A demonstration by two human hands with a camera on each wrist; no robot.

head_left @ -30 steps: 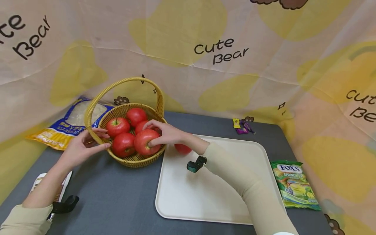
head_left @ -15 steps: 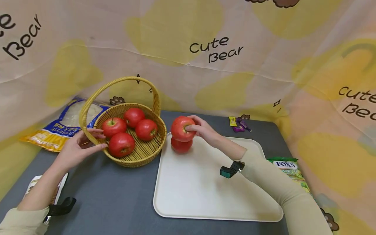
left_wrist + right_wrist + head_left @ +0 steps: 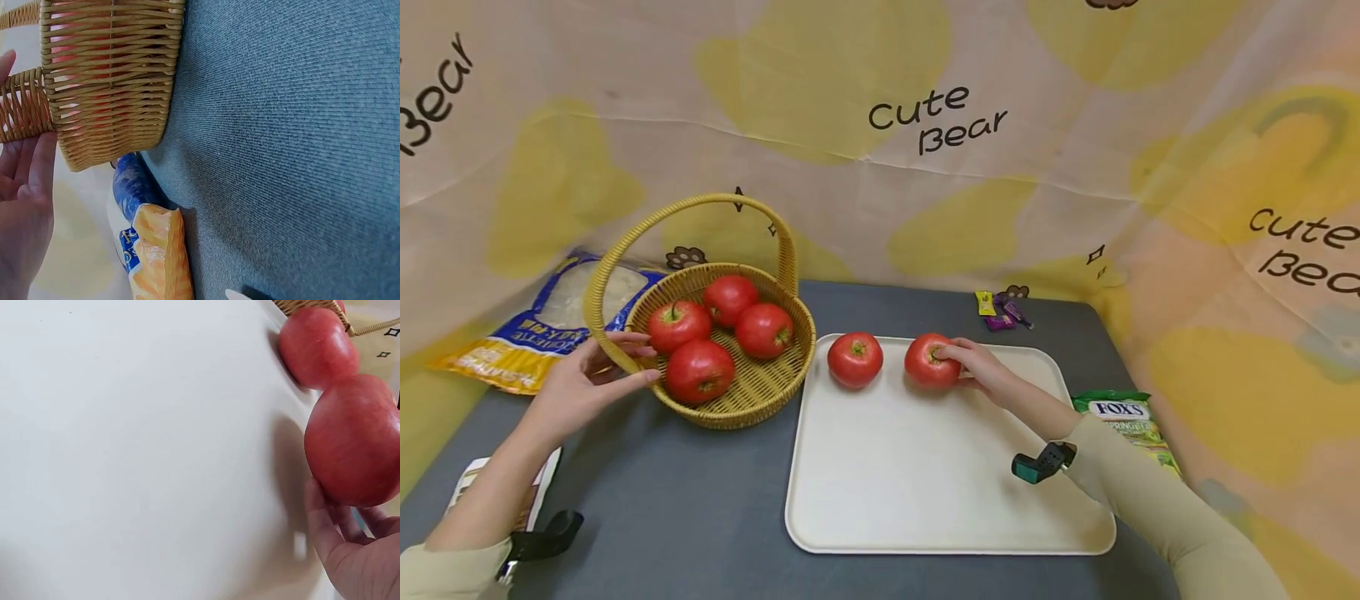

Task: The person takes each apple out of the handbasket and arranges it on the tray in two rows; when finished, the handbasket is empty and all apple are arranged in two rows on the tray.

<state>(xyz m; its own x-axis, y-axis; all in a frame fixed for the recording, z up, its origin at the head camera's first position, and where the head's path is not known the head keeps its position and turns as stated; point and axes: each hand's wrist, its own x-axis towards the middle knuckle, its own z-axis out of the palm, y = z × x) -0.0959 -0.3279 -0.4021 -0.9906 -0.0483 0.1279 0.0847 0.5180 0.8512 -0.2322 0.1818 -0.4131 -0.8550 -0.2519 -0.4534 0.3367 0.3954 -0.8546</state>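
Note:
My right hand [image 3: 985,372] grips a red apple [image 3: 931,362] from its right side, with the thumb at the stem hollow. In the right wrist view, this apple [image 3: 356,440] casts a shadow on the white tray [image 3: 925,467] close by. A second apple [image 3: 855,360] sits to its left on the tray's back left corner. My left hand [image 3: 583,379] holds the base of the wicker basket's handle [image 3: 24,106], fingers and thumb on either side. Several red apples, one [image 3: 700,372] nearest the front, lie inside the wicker basket [image 3: 733,417].
Behind the left hand lies a blue and yellow bag [image 3: 542,342]. A white packet [image 3: 538,492] is partly under the left forearm. Small wrapped candies [image 3: 1000,321] lie behind the tray, and a green candy bag [image 3: 1123,412] is at its right. A printed cloth [image 3: 850,208] hangs behind.
My right hand has lifted an apple out of the basket and carried it right, past the apple on the tray. The left hand has kept its hold on the basket handle.

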